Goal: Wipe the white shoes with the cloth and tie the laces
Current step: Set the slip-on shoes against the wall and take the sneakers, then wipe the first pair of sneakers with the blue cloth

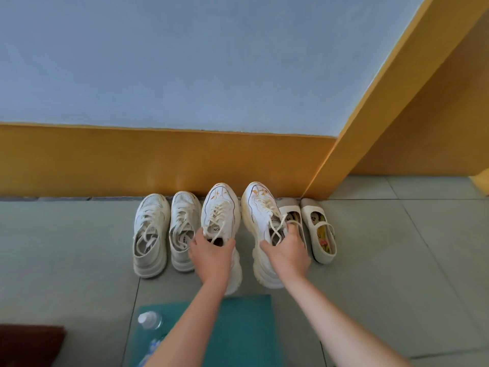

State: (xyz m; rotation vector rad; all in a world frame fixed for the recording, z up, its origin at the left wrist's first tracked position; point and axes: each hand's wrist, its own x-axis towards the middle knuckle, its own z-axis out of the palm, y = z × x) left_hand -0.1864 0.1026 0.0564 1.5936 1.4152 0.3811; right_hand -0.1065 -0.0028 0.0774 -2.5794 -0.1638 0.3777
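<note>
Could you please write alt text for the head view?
The left hand grips the left sneaker and the right hand the right sneaker, both white with loose laces, in a row of shoes against an orange skirting. A teal cloth and a bottle sit nearer.

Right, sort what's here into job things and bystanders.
Job: left white shoe, gripped by left hand; right white shoe, gripped by right hand; teal cloth.
Lying about: worn sneaker pair; beige slip-ons; clear bottle.
</note>
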